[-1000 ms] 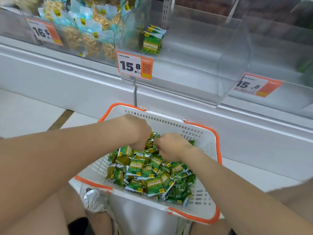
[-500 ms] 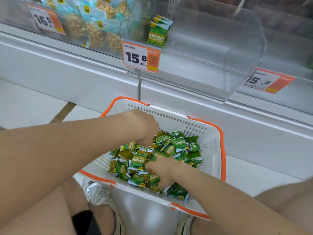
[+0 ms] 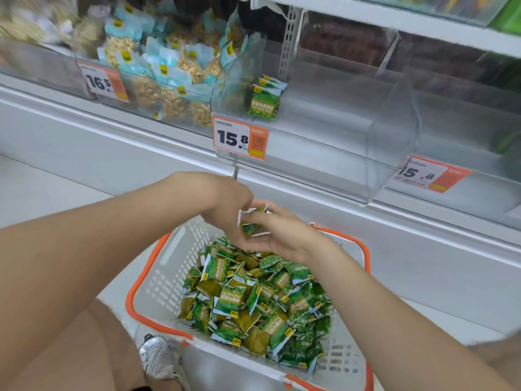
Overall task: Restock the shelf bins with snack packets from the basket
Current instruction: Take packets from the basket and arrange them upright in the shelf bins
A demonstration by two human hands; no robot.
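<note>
Both forearms meet above the basket (image 3: 132, 301), over its 12 o'clock rim. The left hand (image 3: 227, 203), knuckles up, curls its fingers onto the green packets (image 3: 251, 222); the right hand (image 3: 282, 239) cups them from below, fingers wrapped. The clear bin (image 3: 392, 128) at 1 o'clock has open room beside its left wall
</note>
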